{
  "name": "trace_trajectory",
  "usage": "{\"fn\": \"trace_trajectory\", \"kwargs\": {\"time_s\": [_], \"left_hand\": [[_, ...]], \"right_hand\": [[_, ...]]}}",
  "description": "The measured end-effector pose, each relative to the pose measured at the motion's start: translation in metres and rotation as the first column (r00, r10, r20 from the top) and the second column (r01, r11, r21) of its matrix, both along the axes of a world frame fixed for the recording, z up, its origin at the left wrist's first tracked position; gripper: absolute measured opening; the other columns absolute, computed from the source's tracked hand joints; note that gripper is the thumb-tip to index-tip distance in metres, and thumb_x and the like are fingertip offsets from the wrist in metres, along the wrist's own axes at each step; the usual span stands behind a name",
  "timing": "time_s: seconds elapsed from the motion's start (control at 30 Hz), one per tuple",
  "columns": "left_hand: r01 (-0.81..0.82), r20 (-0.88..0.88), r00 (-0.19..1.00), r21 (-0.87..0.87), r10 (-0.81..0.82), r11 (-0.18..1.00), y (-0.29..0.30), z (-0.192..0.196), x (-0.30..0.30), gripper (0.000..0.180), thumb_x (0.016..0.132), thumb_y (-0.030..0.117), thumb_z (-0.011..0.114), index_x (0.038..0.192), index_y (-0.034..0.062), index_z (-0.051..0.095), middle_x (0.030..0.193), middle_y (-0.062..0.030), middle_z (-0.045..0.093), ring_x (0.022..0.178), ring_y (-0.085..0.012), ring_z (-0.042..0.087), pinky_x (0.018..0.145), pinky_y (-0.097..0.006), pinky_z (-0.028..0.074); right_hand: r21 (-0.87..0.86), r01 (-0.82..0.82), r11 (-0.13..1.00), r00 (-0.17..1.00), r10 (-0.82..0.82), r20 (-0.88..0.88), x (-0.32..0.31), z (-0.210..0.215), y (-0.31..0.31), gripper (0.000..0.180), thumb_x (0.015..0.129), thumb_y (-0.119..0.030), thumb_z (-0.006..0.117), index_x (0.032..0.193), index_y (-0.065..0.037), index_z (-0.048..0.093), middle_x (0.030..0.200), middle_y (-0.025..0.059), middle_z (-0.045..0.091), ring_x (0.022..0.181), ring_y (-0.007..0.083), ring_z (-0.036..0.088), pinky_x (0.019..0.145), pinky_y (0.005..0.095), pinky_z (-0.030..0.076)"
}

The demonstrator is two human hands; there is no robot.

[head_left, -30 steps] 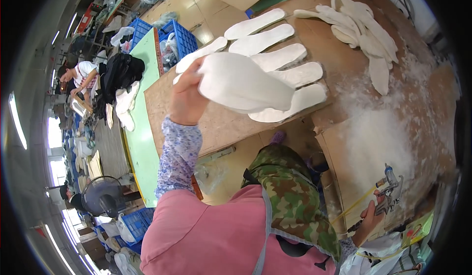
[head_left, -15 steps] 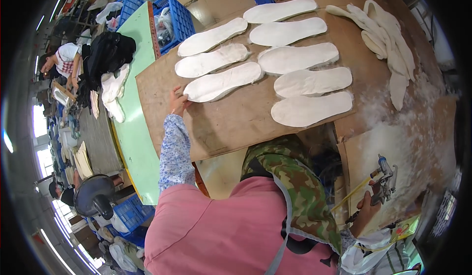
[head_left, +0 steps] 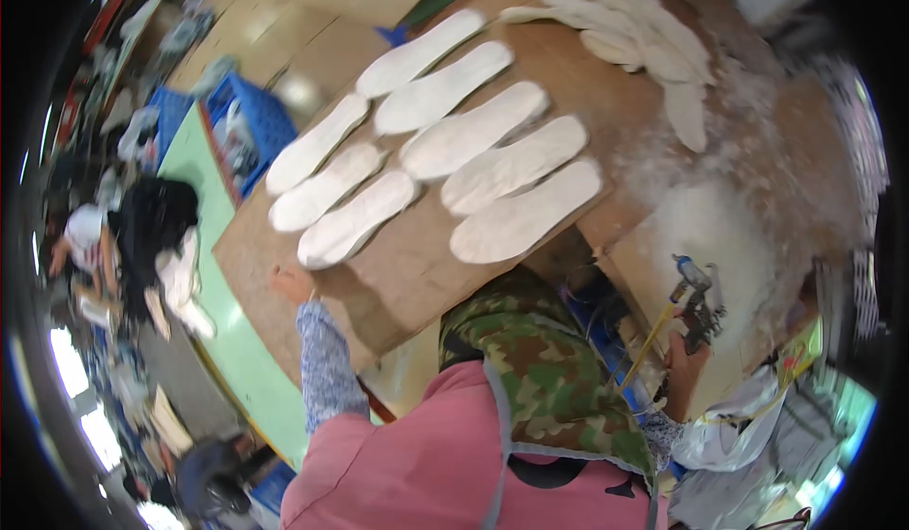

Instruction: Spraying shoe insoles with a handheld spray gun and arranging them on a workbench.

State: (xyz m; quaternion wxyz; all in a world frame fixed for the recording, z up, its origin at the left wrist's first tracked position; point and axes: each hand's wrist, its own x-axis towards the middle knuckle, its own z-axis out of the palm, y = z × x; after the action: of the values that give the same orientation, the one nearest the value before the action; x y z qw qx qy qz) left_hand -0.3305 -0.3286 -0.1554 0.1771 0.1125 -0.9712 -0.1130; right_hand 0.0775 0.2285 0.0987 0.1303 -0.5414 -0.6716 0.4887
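My right hand (head_left: 684,358) is closed round a metal spray gun (head_left: 699,305) with a yellow hose, held over the fluff-covered cardboard at the right. My left hand (head_left: 293,284), somewhat blurred, is over the brown board (head_left: 379,288) near its left edge. Its fingers look loosely apart, with nothing in them. Just beyond it, apart from the fingers, lies the nearest white fluffy insole (head_left: 358,220) of the left column. Several more white insoles (head_left: 525,213) lie flat in a second column to the right.
A heap of white fleecy pieces (head_left: 630,23) lies at the far right of the board. A green table (head_left: 241,341) adjoins on the left, with dark cloth (head_left: 156,232) on it. Blue crates (head_left: 260,127) stand beyond. A clear plastic bag (head_left: 729,445) is at lower right.
My left hand has drawn back from the insole's end it was touching. The whole view has turned, so the board and insoles appear tilted and further left. The spray gun stays in my right hand.
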Motion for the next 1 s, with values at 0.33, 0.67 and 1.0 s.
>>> {"fn": "trace_trajectory", "kwargs": {"time_s": [0.33, 0.67, 1.0], "left_hand": [[0.694, -0.171, 0.669, 0.493, -0.723, 0.525, 0.372, 0.156, -0.019, 0.017, 0.094, 0.009, 0.048, 0.089, 0.0016, 0.063, 0.073, -0.0131, 0.061, 0.061, -0.0213, 0.055, 0.059, -0.035, 0.043], [0.982, -0.159, 0.037, -0.177, -0.987, 0.065, 0.74, 0.122, -0.013, 0.04, 0.082, 0.019, 0.058, 0.119, 0.0055, 0.057, 0.111, -0.0144, 0.056, 0.11, -0.0324, 0.05, 0.095, -0.053, 0.037], [1.0, 0.334, -0.011, -0.002, -0.943, -0.012, 0.852, 0.13, -0.063, 0.046, 0.075, 0.016, 0.062, 0.121, 0.0121, 0.056, 0.122, -0.0173, 0.057, 0.116, -0.0325, 0.053, 0.099, -0.052, 0.036]], "right_hand": [[-0.036, 0.145, 0.989, 0.988, -0.146, -0.053, 0.057, 0.001, 0.041, 0.021, 0.087, -0.009, 0.062, 0.104, 0.004, 0.059, 0.059, -0.0017, 0.051, 0.048, 0.0066, 0.045, 0.042, 0.0257, 0.035], [-0.004, 0.285, 0.959, 0.957, -0.284, 0.06, 0.053, 0.004, 0.055, 0.019, 0.087, -0.008, 0.061, 0.103, 0.002, 0.061, 0.059, -0.0022, 0.049, 0.049, 0.0074, 0.047, 0.044, 0.0268, 0.038], [0.014, 0.46, 0.888, 0.888, -0.46, -0.008, 0.07, 0.004, 0.037, 0.029, 0.086, 0.005, 0.056, 0.115, 0.002, 0.057, 0.074, 0.0012, 0.059, 0.049, 0.0047, 0.043, 0.043, 0.0231, 0.034]]}}
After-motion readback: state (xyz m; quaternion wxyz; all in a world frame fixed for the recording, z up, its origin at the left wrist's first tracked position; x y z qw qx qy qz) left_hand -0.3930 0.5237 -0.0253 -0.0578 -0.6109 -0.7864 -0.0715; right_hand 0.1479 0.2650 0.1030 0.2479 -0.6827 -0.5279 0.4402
